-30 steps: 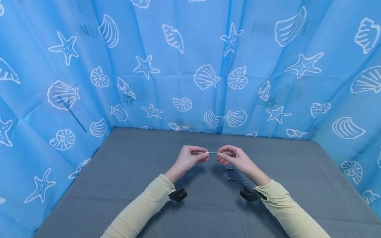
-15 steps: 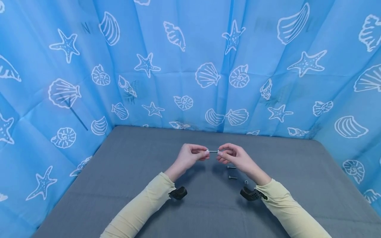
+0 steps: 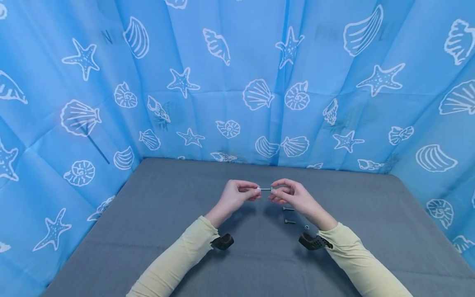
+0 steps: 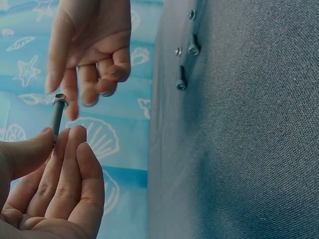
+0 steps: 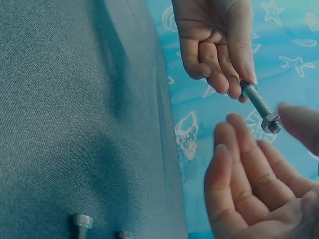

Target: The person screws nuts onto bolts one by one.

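A metal bolt (image 5: 258, 101) hangs level above the table, a hex nut (image 5: 271, 123) on its threaded end. Thumb and fingers of my left hand (image 3: 237, 196) pinch the bolt at its head, which they partly cover. My right hand (image 3: 293, 197) is at the nut, thumb on one side and spread fingers on the other. In the right wrist view, small gaps show between the nut and the thumb and fingertips. From the left wrist view, the nut (image 4: 60, 98) sits between the right thumb and index finger.
Two more bolts, a nearer bolt (image 3: 290, 222) and a farther bolt (image 3: 288, 209), lie on the grey table (image 3: 178, 251) below the right hand. A loose nut (image 3: 306, 227) lies beside them; another small nut (image 4: 192, 14) shows in the left wrist view. A blue shell-print curtain (image 3: 237, 111) stands behind.
The right thumb and fingers shift slightly around the nut. The left hand keeps the bolt in nearly the same place; the head view moves a little.
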`<action>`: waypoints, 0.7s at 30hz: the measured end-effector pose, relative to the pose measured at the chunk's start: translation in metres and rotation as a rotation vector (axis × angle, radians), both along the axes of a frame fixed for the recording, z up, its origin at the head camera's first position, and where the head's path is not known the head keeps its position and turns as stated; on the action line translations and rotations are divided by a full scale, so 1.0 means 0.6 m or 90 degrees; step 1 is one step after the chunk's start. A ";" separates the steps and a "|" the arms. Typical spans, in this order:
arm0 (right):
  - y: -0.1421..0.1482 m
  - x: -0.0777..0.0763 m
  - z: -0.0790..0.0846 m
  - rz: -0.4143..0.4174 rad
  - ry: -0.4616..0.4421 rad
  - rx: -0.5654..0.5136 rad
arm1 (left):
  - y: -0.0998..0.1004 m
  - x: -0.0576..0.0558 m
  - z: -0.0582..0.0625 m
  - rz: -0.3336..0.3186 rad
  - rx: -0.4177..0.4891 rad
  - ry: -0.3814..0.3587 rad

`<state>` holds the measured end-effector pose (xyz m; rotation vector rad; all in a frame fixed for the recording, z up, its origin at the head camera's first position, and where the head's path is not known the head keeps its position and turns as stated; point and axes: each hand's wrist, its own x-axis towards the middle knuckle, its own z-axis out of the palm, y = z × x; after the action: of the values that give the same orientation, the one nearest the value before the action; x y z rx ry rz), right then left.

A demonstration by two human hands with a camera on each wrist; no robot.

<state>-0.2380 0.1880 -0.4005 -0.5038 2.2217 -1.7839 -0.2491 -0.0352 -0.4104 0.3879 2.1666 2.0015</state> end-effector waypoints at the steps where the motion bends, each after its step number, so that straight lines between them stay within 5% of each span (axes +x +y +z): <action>1: 0.000 0.000 0.000 0.001 0.005 -0.009 | 0.000 0.000 0.000 0.000 -0.002 0.000; 21: -0.008 0.003 -0.004 -0.018 0.018 -0.018 | -0.001 0.003 0.002 0.001 -0.009 0.005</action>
<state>-0.2365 0.1830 -0.4029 -0.5092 2.2360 -1.8367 -0.2471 -0.0361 -0.4094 0.3924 2.1849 1.9882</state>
